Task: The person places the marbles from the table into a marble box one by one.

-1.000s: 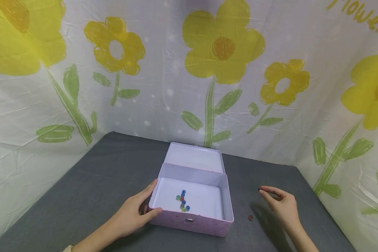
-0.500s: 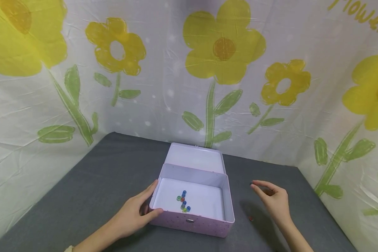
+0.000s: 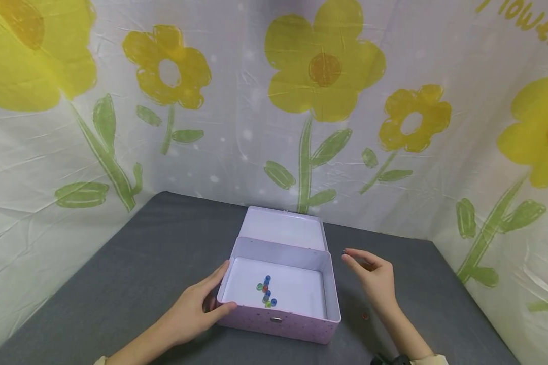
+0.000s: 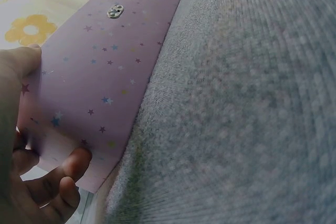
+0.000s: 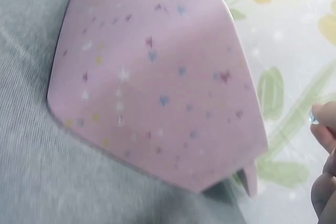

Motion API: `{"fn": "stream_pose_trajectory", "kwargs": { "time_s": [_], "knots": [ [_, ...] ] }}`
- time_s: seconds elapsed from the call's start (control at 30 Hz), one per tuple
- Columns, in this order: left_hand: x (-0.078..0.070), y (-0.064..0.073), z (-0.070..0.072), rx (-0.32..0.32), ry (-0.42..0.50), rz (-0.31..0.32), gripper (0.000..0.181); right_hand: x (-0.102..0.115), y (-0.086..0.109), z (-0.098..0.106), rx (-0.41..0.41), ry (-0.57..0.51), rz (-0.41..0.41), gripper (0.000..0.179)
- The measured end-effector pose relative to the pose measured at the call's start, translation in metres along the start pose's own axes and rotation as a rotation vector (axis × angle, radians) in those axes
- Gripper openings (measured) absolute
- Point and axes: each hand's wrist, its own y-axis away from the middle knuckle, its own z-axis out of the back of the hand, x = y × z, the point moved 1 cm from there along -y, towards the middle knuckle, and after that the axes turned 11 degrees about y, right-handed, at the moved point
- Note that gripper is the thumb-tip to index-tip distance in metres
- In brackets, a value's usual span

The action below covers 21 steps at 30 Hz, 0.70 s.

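Note:
A pink, star-patterned tin box [image 3: 301,329] stands on the dark cloth with its hinged lid [image 3: 283,228] laid back behind it. My left hand [image 3: 194,306] grips the box's near left corner, thumb on the front and fingers along the side. Small translucent marbles lie inside, left of the middle, among them a blue marble [image 3: 268,279], a green marble [image 3: 260,287] and a red marble [image 3: 265,289]. Just right of the box, above the cloth, my right hand [image 3: 374,276] pinches a small bluish marble [image 5: 313,117] between thumb and forefinger.
Another reddish marble [image 3: 365,316] lies on the dark cloth [image 3: 164,243], right of the box and by my right forearm. A white curtain [image 3: 237,132] printed with yellow flowers encloses the back and sides. Something black [image 3: 388,360] shows at my right wrist.
My right hand has moved left and away from me, carrying the pinched marble close to the box's right side. My left hand and the marbles in the box stay put.

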Motion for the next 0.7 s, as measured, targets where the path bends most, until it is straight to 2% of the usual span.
{"fn": "stream_pose_trajectory", "kwargs": {
  "time_s": [0.33,0.7],
  "knots": [
    [0.0,0.001,0.001,-0.006,0.027,-0.036,0.092,0.026,-0.004,-0.027,0.072,-0.12,-0.044,0.028],
    [-0.001,0.001,0.0,-0.009,0.014,-0.036,0.093,0.065,-0.01,-0.068,0.141,-0.287,0.006,0.021]
  ]
}}
